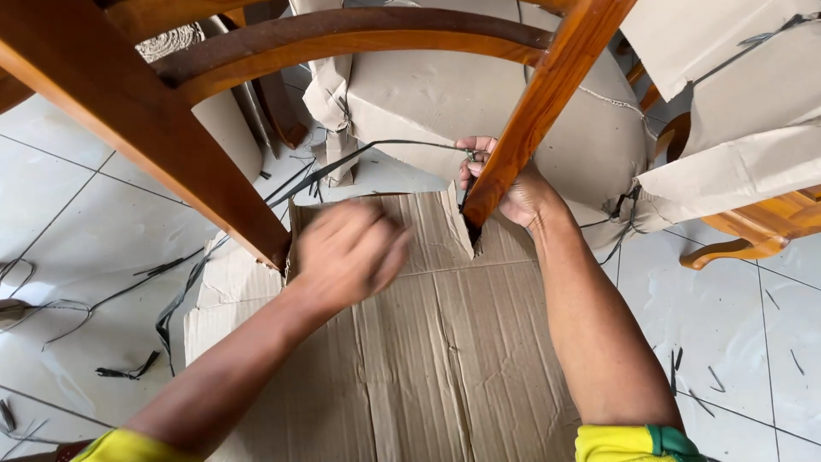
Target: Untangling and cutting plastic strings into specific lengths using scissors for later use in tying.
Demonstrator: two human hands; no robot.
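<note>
Cardboard sheet [445, 342], creased and brown, lies on the floor; right hand [505, 184] pinches black strap [376, 150]; blurred left hand [346, 252], grip unclear.

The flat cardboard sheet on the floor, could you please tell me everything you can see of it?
The cardboard sheet is brown, corrugated and creased, with torn edges and a notch cut where a wooden chair leg comes down. It lies flat on the white tiled floor. The left hand, blurred, is over its upper edge; the right hand is just beyond it, behind that leg.
</note>
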